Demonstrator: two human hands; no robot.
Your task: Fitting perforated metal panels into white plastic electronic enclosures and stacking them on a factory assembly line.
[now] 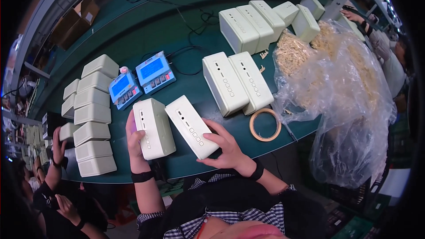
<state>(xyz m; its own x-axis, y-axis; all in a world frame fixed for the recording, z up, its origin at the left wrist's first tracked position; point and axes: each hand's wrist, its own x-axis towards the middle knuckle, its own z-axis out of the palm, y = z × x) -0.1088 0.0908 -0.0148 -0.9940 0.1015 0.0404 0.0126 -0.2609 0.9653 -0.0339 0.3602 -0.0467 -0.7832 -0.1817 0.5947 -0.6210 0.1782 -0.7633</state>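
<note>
My left hand [135, 144] grips a cream-white box-shaped speaker [160, 128], its thumb on the panel with ports and square buttons. A matching speaker [190, 128] is in my right hand [229, 149], tilted, its thumb beside the lower buttons. Both are over the near edge of the green table, their upper corners close together. Just beyond them stand two more speakers side by side, the left one [225, 84] and the right one [251, 82], button panels up. A roll of tan tape [253, 125] lies to the right of my right hand.
Two blue meters with screens, a left one [124, 89] and a right one [155, 71], sit beyond my left hand, with black cables behind. Several speakers [92, 111] line the left. More [241, 28] stand far right beside a plastic bag [341, 97] of small tan pieces. Other people work at both sides.
</note>
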